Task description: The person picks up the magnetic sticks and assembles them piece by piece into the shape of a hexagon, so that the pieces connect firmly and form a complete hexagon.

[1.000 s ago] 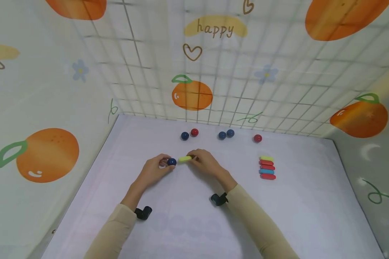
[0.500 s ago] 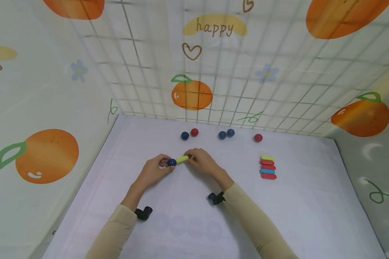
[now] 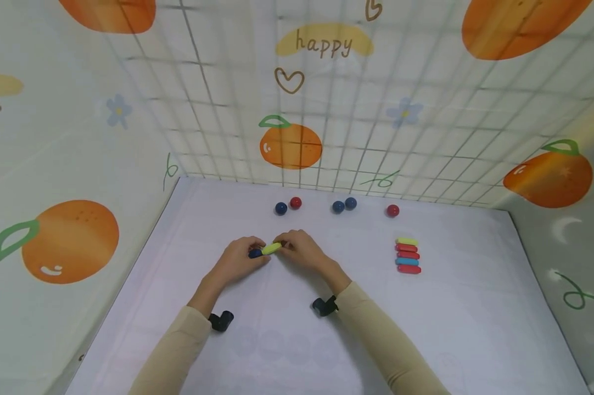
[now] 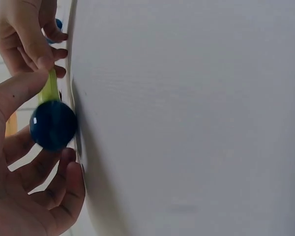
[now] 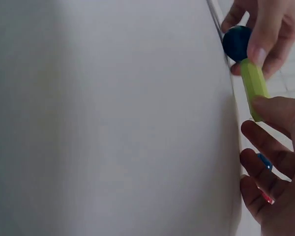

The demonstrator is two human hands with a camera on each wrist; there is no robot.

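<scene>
Between the two hands, a dark blue ball [image 4: 53, 125] meets the end of a short yellow faceted rod [image 5: 254, 88]. The left hand [image 3: 239, 257] holds the ball end, its thumb pressing the rod right beside the ball and its other fingers curled behind. The right hand [image 3: 301, 249] pinches the rod's opposite end between thumb and forefinger; its remaining fingers are loosely bent in the right wrist view. Both hands are close over the white table [image 3: 277, 351]. Part of the ball is hidden by the left fingers in the head view.
Toward the back sit a blue ball [image 3: 280, 208] beside a red ball [image 3: 295, 203], a pair of blue balls [image 3: 344, 205], and another red ball [image 3: 393, 210]. Several coloured rods [image 3: 408, 255] lie stacked in a row at the right. A fruit-printed cloth [image 3: 228, 137] hangs behind.
The right hand has moved left, bringing the yellow rod from just apart from the blue ball to against it. The left thumb now presses the rod, and the ball has shifted slightly left.
</scene>
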